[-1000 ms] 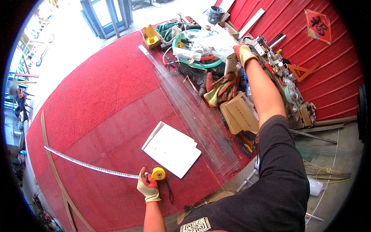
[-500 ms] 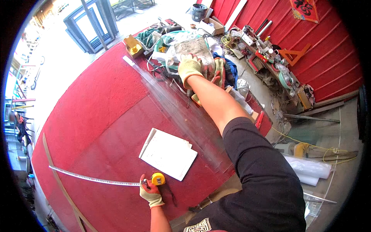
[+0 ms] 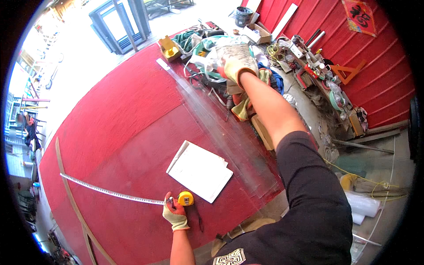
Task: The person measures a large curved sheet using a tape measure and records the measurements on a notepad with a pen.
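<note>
– Red, rough-textured covering on the desk (image 3: 110,119). What lies around the work?

– Far right: heaped clutter. Noted a small open yellow cardboard box (image 3: 168,47), crumpled translucent plastic bags (image 3: 211,57), a red-and-cream work glove (image 3: 241,110) and a brown cardboard box (image 3: 262,131). The right forearm crosses in front and hides part of the heap.

– And nearer?

– Long transparent flat strips (image 3: 216,121) run diagonally, far left to near right. A white paper pad (image 3: 201,171) lies between them and the yellow-cased tape measure (image 3: 186,198); the pad is near the case but apart from it.

– Direction of the tape?

– Case at the near middle of the desk, mouth facing left. Its white metal blade (image 3: 112,193) forms the long axis: out to the left, slanting slightly away, bowed, its far end at a curved brown wooden strip (image 3: 70,192). Black wrist cord (image 3: 200,222) trails nearward.

– Hands?

– Well apart, both gloved. Left hand (image 3: 175,212): fingers curled on the tape right beside the case. Right hand (image 3: 236,70): over a worn greyish sheet (image 3: 242,53) on the heap; blurred, cannot tell whether it grips.
</note>
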Motion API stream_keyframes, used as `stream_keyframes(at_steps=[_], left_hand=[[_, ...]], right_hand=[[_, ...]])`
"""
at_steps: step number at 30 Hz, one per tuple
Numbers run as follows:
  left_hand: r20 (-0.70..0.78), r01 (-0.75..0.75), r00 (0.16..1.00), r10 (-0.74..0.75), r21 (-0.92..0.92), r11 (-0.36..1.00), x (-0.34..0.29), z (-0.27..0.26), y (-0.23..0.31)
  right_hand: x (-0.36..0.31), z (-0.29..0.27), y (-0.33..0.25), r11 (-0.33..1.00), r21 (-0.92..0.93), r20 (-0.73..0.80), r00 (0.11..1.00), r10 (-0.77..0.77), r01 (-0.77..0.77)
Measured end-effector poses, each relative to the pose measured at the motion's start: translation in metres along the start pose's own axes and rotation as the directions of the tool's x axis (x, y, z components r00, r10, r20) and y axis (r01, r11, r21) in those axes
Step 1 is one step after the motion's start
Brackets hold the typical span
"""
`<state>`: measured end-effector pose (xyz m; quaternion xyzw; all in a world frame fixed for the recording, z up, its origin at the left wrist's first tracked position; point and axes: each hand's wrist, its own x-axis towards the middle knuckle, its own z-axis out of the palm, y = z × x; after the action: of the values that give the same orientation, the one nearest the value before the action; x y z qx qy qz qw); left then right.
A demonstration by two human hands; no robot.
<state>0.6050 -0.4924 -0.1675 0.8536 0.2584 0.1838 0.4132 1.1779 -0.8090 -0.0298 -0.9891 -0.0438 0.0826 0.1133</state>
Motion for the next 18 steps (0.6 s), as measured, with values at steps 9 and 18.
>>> stream_keyframes(at_steps=[9, 18], left_hand=[[-0.025, 0.052, 0.998, -0.051, 0.072, 0.996, -0.008, -0.013, -0.024], [-0.057, -0.104, 0.992, 0.110, 0.097, 0.990, -0.003, -0.007, -0.021]], right_hand=[[-0.047, 0.020, -0.090, 0.865, -0.288, -0.066, 0.892, -0.447, 0.411], [0.005, 0.040, -0.052, 0.977, -0.110, -0.386, 0.897, -0.213, 0.184]])
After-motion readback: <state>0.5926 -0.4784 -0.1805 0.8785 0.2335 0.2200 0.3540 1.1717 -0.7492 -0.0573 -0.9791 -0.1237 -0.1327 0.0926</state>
